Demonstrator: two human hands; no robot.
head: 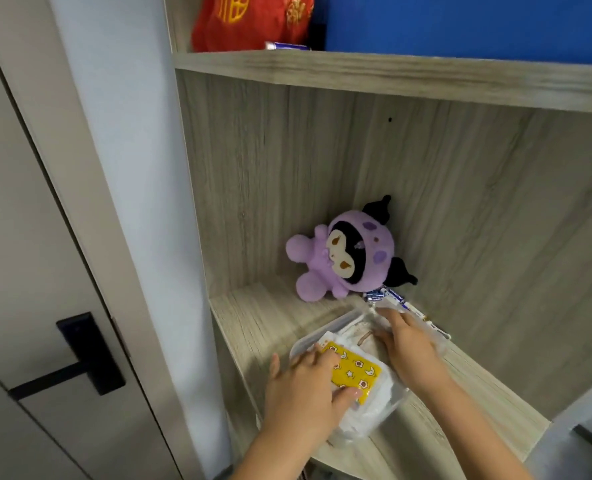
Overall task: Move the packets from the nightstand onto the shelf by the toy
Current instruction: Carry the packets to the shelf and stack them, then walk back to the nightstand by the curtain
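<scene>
**Both hands on the packets, on the shelf in front of the toy**

The packets [363, 386] lie in a loose clear-and-white pile on the wooden shelf [253, 327], near its front edge. On top of the pile sits a yellow packet [355, 372] printed with stars and moons.

The left hand [301, 389] lies on the near-left part of the pile. Its fingers [344, 396] spread flat across the yellow packet and press down on it, while the thumb points up and away to the left, clear of the plastic. The fingers are straight and apart, not curled round anything.

The right hand [408, 348] rests on the far-right part of the pile, palm down, with its fingers reaching forward over the clear wrapping. The fingers lie close together and fairly straight; whether the fingertips tuck under an edge of the plastic cannot be told.

Just beyond the right hand's fingertips lie a few small blue-and-white wrapped items [388, 299], against the back wall of the shelf. Beyond those, further from both hands, the purple plush toy [343, 258] with black ears leans in the back corner, lying on its side. The pile and the toy are apart, with bare shelf between them on the left-hand side.

Above both hands runs the upper shelf board [391, 77], carrying a red embroidered pouch [253, 22] and a blue box [460, 22]. Far out to the left of the left hand stands a grey door [28, 237] with a black handle [80, 358].
</scene>
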